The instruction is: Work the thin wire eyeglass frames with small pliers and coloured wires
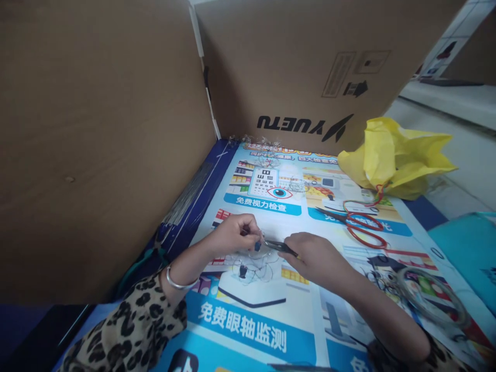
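On the poster (271, 206), above "免费眼轴监测", left hand (232, 233) fingers pinch a small blue piece (258, 246); right hand (314, 256) fingers clamp dark pliers (281, 246). Cardboard (302, 62) beyond the poster reads "YUETU".

Cardboard panel (294, 67), rear: brand "YUETU" in black, printed upside down; black arrow mark above it.
Poster (248, 330), lying flat: blue banners "免费视力检查" and "免费眼轴监测"; printed eye chart (265, 181) of E symbols. Other lettering is too blurred to read.
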`<state>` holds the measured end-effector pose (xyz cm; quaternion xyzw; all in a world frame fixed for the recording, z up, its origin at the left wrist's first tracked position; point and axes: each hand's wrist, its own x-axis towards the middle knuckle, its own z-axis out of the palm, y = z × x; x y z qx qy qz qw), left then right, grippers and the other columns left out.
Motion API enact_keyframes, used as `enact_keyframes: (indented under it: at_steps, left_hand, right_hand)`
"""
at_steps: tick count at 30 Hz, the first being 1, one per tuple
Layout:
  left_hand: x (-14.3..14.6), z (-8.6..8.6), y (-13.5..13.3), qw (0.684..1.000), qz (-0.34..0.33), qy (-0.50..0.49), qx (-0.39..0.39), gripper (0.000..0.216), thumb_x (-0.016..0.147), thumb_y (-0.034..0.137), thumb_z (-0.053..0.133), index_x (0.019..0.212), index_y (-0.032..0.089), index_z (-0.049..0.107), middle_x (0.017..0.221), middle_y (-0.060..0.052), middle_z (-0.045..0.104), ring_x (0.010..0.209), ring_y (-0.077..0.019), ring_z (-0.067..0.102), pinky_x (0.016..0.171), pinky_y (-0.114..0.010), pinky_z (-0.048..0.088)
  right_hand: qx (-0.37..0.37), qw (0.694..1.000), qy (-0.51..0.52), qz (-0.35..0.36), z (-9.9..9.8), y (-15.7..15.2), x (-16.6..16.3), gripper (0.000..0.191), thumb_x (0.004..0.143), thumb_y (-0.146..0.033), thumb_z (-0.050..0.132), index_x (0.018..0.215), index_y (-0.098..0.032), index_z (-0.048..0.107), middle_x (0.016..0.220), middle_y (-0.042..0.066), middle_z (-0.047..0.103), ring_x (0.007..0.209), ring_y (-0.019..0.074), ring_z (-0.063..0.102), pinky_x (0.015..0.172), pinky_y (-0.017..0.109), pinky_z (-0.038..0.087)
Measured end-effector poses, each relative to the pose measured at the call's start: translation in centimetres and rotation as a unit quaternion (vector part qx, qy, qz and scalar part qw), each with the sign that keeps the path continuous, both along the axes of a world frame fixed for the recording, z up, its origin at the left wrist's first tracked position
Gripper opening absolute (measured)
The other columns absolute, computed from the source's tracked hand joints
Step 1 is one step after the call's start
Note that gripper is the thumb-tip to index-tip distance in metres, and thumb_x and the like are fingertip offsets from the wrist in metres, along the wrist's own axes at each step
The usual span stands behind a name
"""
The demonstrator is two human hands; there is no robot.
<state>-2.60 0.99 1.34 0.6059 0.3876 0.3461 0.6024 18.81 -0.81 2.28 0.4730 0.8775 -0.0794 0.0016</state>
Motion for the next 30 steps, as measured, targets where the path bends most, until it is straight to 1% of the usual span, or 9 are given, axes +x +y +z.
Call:
enact_keyframes:
  at_steps: [5, 8, 11, 16, 20, 23, 26, 30]
  left_hand:
    - [-0.4, -0.3, 0.2, 0.998, -0.036, -0.037, -0.042, 0.018, 0.063, 0.012, 0.063, 0.063, 0.013, 0.046, 0.071, -0.001, 0.064, 0.045, -0.0050, 0.055, 0.046, -0.019, 0.044]
    - [-0.4, -0.5, 0.2, 0.996, -0.057, -0.046, -0.059, 0.017, 0.063, 0.012, 0.064, 0.064, 0.013, 0.047, 0.068, 0.000, 0.063, 0.044, -0.0049, 0.054, 0.046, -0.019, 0.042]
    - [-0.4, -0.6, 0.2, 0.994, -0.074, -0.049, -0.065, 0.016, 0.063, 0.012, 0.065, 0.064, 0.013, 0.049, 0.067, 0.001, 0.063, 0.044, -0.0047, 0.054, 0.046, -0.018, 0.041]
    - [-0.6, -0.8, 0.2, 0.992, -0.084, -0.058, -0.075, 0.017, 0.064, 0.016, 0.067, 0.065, 0.013, 0.050, 0.068, 0.000, 0.063, 0.045, -0.0052, 0.054, 0.046, -0.018, 0.040]
    - [-0.7, -0.9, 0.3, 0.992, -0.086, -0.046, -0.076, 0.018, 0.064, 0.017, 0.067, 0.065, 0.013, 0.050, 0.064, -0.001, 0.063, 0.044, -0.0057, 0.053, 0.046, -0.019, 0.038]
    - [-0.6, -1.0, 0.5, 0.993, -0.083, -0.030, -0.082, 0.018, 0.065, 0.018, 0.067, 0.065, 0.013, 0.050, 0.065, -0.001, 0.063, 0.044, -0.0061, 0.053, 0.045, -0.019, 0.038]
    - [-0.5, -1.2, 0.7, 0.991, -0.090, -0.033, -0.092, 0.018, 0.065, 0.017, 0.067, 0.066, 0.013, 0.049, 0.066, -0.001, 0.063, 0.045, -0.0061, 0.054, 0.048, -0.020, 0.041]
    - [-0.3, -1.4, 0.8, 0.991, -0.081, -0.037, -0.101, 0.019, 0.067, 0.020, 0.068, 0.068, 0.013, 0.050, 0.065, 0.001, 0.062, 0.049, -0.0065, 0.056, 0.052, -0.020, 0.043]
  right_hand:
    - [-0.024, 0.997, 0.044, 0.051, -1.2, 0.5, 0.2, 0.030, 0.089, -0.039, 0.042, 0.075, -0.017, 0.057, 0.074, 0.003, 0.061, 0.069, 0.0148, 0.055, 0.059, 0.024, 0.031]
    - [-0.051, 0.993, 0.071, 0.079, -1.8, 0.7, 0.3, 0.031, 0.090, -0.038, 0.040, 0.075, -0.017, 0.056, 0.073, 0.002, 0.061, 0.068, 0.0138, 0.054, 0.059, 0.023, 0.032]
    - [-0.049, 0.992, 0.079, 0.090, -1.9, 0.6, 0.2, 0.030, 0.090, -0.036, 0.039, 0.074, -0.017, 0.056, 0.073, 0.003, 0.061, 0.069, 0.0142, 0.054, 0.060, 0.023, 0.033]
    - [-0.036, 0.993, 0.071, 0.092, -2.2, 0.7, -0.1, 0.025, 0.088, -0.032, 0.043, 0.076, -0.017, 0.058, 0.077, 0.005, 0.063, 0.073, 0.0166, 0.057, 0.061, 0.025, 0.034]
    - [-0.042, 0.991, 0.078, 0.103, -2.8, 1.1, -0.2, 0.029, 0.090, -0.035, 0.040, 0.078, -0.017, 0.058, 0.077, 0.006, 0.064, 0.074, 0.0173, 0.057, 0.062, 0.025, 0.034]
    - [-0.045, 0.991, 0.073, 0.099, -3.2, 1.3, -0.1, 0.032, 0.090, -0.038, 0.039, 0.075, -0.017, 0.057, 0.073, 0.005, 0.063, 0.070, 0.0166, 0.057, 0.060, 0.025, 0.032]
    - [-0.052, 0.992, 0.069, 0.089, -3.4, 1.2, 0.1, 0.031, 0.090, -0.038, 0.040, 0.072, -0.018, 0.055, 0.070, 0.004, 0.063, 0.065, 0.0153, 0.055, 0.056, 0.025, 0.028]
    - [-0.064, 0.995, 0.067, 0.047, -3.3, 1.1, 0.4, 0.031, 0.088, -0.038, 0.043, 0.067, -0.018, 0.052, 0.064, 0.003, 0.060, 0.058, 0.0134, 0.051, 0.052, 0.025, 0.023]
